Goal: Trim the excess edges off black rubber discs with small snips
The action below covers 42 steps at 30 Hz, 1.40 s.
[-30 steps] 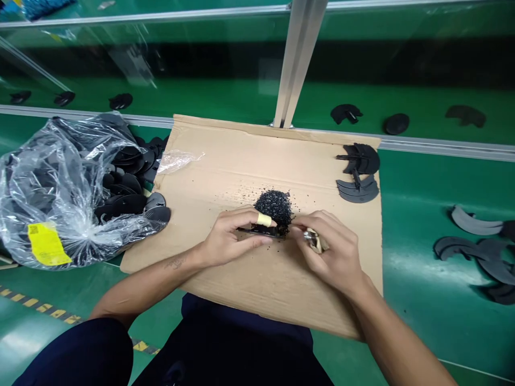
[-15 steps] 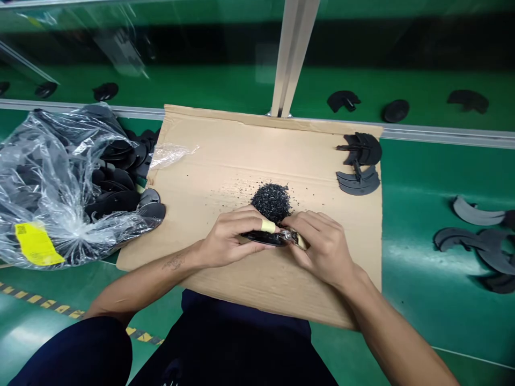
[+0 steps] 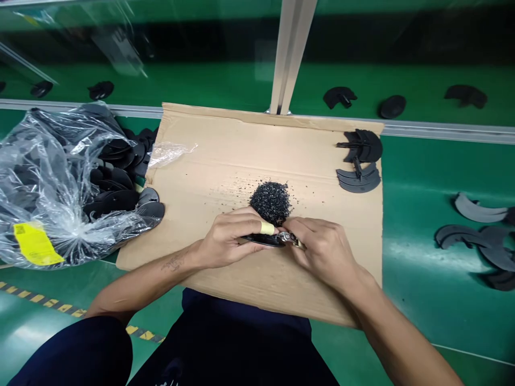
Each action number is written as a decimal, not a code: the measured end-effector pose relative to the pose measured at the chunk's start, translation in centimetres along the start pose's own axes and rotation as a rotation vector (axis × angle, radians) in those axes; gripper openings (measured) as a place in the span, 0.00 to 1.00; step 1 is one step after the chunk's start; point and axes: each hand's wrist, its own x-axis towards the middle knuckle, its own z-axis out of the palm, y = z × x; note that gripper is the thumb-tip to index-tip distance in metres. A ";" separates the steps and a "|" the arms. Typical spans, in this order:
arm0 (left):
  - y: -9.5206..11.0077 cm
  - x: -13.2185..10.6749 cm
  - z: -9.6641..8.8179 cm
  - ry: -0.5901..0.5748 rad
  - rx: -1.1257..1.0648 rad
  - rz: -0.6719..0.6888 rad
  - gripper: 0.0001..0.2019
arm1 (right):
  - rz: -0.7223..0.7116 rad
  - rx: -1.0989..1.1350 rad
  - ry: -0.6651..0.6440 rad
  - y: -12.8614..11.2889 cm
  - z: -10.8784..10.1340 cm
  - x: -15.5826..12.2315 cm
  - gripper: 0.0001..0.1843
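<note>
My left hand grips a flat, rounded black plastic part, with yellowish tape wrapped round one finger. Closed round a small pair of metal cutting pliers, my right hand holds the tool's jaws against the right end of that part. The plier handles are mostly hidden in my palm. Just beyond both hands lies a heap of tiny black plastic bits on a sheet of cardboard.
At left, a clear plastic bag with a yellow label bulges with black parts. Curved black pieces rest on the cardboard's right edge. More curved pieces lie on the green surface at right. A metal post rises behind the cardboard.
The plier jaws have shifted slightly and show more clearly at the part's right end. Both hands keep their grip and stay almost in place.
</note>
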 end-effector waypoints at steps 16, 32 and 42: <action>-0.7 0.1 -0.4 0.088 0.433 0.206 0.14 | 0.119 0.242 0.140 0.0 -0.4 0.6 0.05; -1.1 0.3 -0.8 0.018 0.520 0.139 0.06 | 0.007 0.291 0.272 -0.5 -0.8 0.6 0.04; -0.3 0.3 -0.7 0.040 -0.068 -0.068 0.03 | 0.023 0.135 0.142 1.2 -0.2 0.7 0.08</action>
